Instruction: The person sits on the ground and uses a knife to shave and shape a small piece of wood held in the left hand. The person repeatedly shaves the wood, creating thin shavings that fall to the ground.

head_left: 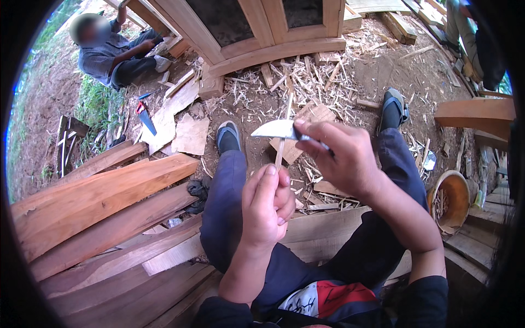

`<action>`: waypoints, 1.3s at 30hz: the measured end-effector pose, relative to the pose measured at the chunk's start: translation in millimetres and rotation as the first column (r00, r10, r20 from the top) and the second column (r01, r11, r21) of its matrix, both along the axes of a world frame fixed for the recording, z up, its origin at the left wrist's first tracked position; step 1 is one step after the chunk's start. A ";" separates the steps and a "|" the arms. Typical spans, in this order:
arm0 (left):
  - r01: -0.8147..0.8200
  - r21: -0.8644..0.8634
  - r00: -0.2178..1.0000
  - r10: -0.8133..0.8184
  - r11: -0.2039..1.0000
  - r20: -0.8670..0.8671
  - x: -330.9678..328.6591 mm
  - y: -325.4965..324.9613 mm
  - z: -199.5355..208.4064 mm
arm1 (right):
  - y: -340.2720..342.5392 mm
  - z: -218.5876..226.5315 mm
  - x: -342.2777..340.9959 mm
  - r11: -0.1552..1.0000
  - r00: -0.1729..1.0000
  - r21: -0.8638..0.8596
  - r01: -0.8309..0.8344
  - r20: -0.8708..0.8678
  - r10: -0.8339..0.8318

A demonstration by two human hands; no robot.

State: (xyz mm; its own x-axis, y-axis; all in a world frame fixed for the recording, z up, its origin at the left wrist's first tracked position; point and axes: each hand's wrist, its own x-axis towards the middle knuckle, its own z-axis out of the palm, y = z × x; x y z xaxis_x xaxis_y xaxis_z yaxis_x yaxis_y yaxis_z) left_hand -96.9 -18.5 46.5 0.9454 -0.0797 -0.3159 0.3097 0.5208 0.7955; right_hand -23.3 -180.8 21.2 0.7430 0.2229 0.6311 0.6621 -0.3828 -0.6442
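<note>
My left hand [266, 201] is closed round the lower end of a thin wooden stick [281, 151], which points up and away from me. In my right hand [344, 156] is a knife [273, 129] with a broad, curved, shiny blade pointing left. The blade lies across the stick a little above my left thumb, and seems to touch it. My right fingers wrap the knife's handle, so most of the handle is hidden. Both hands are above the ground between my knees.
Wood shavings [249, 93] litter the ground ahead, before a wooden panelled frame [273, 53]. Thick planks [104, 205] lie at my left; a yellowish bucket [449, 199] stands at my right. A handsaw [146, 119] lies near a seated person [117, 54]. Another person [465, 38] is far right.
</note>
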 end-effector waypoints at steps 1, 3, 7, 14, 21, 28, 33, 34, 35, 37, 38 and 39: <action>-0.002 -0.021 1.000 0.002 1.000 0.009 -1.0 0.5 -0.6 | 3.1 2.1 -6.0 1.000 1.000 -0.006 -0.014 -0.001 0.014; -0.004 -0.037 1.000 0.004 0.999 0.007 -2.1 1.9 -0.9 | 6.0 7.1 -12.5 0.998 0.999 -0.039 -0.045 0.004 0.045; 0.017 -0.016 1.000 -0.017 1.000 0.022 -5.0 -1.8 -2.0 | -7.5 -3.0 13.1 0.995 0.995 0.013 0.101 0.008 -0.101; 0.005 -0.011 1.000 -0.005 1.000 0.016 -3.0 0.3 -1.5 | -5.1 -3.8 15.1 0.996 0.997 0.050 0.078 0.018 -0.079; 0.072 -0.180 0.996 -0.078 0.981 -0.030 -1.8 3.4 -1.8 | -2.7 1.7 7.4 0.998 1.000 0.066 0.004 -0.027 -0.002; 0.104 -0.325 0.991 -0.126 0.940 -0.048 -2.2 7.6 -5.3 | -7.7 7.4 5.9 1.000 0.999 -0.019 -0.015 -0.043 0.014; 0.113 -0.382 0.988 -0.144 0.917 -0.052 0.6 7.9 -3.3 | -2.9 6.5 3.7 0.999 1.000 0.043 0.003 -0.022 -0.003; 0.122 -0.384 0.987 -0.154 0.915 -0.053 0.3 8.4 -3.9 | -3.1 1.4 11.3 0.995 0.999 0.093 0.041 0.001 -0.042; 0.131 -0.390 0.986 -0.162 0.912 -0.047 1.5 7.6 -4.5 | -6.1 0.8 16.3 0.993 0.995 0.090 0.079 0.056 -0.084; 0.103 -0.370 0.989 -0.134 0.923 -0.057 1.3 6.5 -3.8 | 0.4 5.7 -0.7 0.999 1.000 0.045 0.014 0.014 -0.014; 0.094 -0.357 0.990 -0.125 0.930 -0.066 0.5 6.9 -3.4 | 4.5 9.1 -9.7 0.999 1.000 0.031 -0.027 -0.007 0.027; 0.112 -0.344 0.989 -0.138 0.932 -0.052 0.9 7.2 -3.3 | 2.8 8.8 -7.6 1.000 0.999 -0.001 -0.028 -0.018 0.028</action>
State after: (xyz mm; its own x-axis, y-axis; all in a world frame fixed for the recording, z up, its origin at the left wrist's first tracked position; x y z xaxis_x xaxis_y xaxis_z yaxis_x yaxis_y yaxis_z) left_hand -96.0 -11.3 43.2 0.8959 -0.3101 -0.3182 0.4409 0.7087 0.5507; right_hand -30.9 -178.0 30.0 0.7478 0.2449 0.6172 0.6608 -0.3647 -0.6560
